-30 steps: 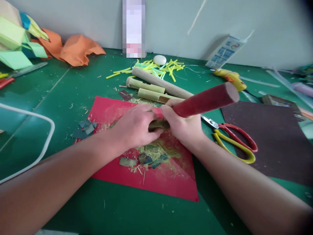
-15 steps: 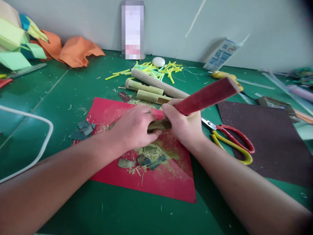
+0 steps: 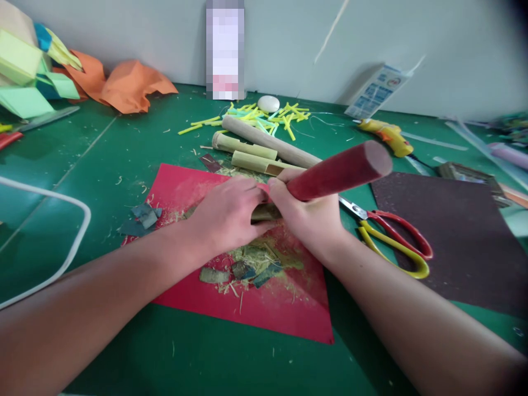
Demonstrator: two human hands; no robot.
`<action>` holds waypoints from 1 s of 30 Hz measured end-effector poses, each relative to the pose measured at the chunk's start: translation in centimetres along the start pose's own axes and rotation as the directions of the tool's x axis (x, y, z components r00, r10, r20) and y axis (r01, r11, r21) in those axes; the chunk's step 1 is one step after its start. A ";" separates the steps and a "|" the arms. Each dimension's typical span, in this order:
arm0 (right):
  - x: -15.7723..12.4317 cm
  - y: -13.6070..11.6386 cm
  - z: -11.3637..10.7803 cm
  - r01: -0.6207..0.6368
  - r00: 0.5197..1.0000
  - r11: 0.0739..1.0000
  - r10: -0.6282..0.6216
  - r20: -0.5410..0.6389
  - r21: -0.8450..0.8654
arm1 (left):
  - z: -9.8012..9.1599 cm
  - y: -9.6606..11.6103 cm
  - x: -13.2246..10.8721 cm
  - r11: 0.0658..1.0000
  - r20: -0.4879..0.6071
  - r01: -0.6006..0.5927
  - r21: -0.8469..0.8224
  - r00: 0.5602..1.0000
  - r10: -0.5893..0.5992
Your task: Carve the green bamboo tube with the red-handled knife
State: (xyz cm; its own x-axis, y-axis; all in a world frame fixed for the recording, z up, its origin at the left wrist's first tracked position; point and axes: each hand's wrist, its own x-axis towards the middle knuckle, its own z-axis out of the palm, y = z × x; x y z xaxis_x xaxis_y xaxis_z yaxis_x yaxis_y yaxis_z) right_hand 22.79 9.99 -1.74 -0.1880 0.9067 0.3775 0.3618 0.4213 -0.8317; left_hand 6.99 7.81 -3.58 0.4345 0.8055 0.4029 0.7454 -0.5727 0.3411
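Observation:
My left hand point(image 3: 231, 212) is closed around a short bamboo piece point(image 3: 266, 213), pressing it down over a red sheet point(image 3: 284, 322). Close beside it, my right hand point(image 3: 311, 220) grips a thick red round handle point(image 3: 336, 171) that slants up to the right. The working end of this tool is hidden behind my fingers and the bamboo. Shavings and sawdust point(image 3: 251, 256) cover the middle of the sheet, along with several dark flat scraps point(image 3: 268, 273). Two cut bamboo tubes point(image 3: 245, 147) lie just beyond my hands, alongside a long wooden rod point(image 3: 270, 142).
Scissors point(image 3: 394, 242) with red and yellow handles lie right of my right hand, partly over a dark brown sheet point(image 3: 454, 242). Behind are yellow straw pieces point(image 3: 247, 118), a white egg-shaped object point(image 3: 268, 104) and a yellow glue gun point(image 3: 388, 137). Orange paper point(image 3: 132, 88) stands back left.
The red handle's top end has swung left and tips more toward me, showing its round end face. My right hand has shifted slightly left, closer to the left hand, covering more of the bamboo.

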 end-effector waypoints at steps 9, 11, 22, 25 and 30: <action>0.3 0.2 0.5 -0.002 1.000 0.999 0.001 -0.009 -0.051 | -0.5 0.2 0.0 0.996 0.014 0.001 0.093 1.000 -0.003; 0.5 0.4 0.6 0.019 1.000 1.000 -0.019 -0.013 -0.021 | -0.4 -0.1 0.1 0.999 0.024 0.018 0.039 1.000 -0.019; 0.6 0.1 0.1 -0.072 0.993 0.990 0.082 -0.080 0.117 | -0.3 -0.4 0.2 0.998 0.018 0.029 -0.055 0.999 -0.028; 0.9 0.0 0.1 -0.082 0.990 0.988 0.096 -0.101 0.131 | -0.4 -0.3 0.1 0.999 0.011 0.025 -0.032 1.000 -0.025; 0.9 -0.1 0.0 -0.099 0.994 0.987 0.104 -0.036 0.130 | -0.4 0.0 0.0 1.000 0.015 0.018 0.004 1.000 -0.018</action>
State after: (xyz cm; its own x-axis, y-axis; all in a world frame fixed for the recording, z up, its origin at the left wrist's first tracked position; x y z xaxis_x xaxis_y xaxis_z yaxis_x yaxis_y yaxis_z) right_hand 22.62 10.72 -1.32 -0.1166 0.9458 0.3032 0.2564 0.3236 -0.9108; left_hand 6.83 7.73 -3.23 0.4288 0.8176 0.3842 0.7551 -0.5578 0.3445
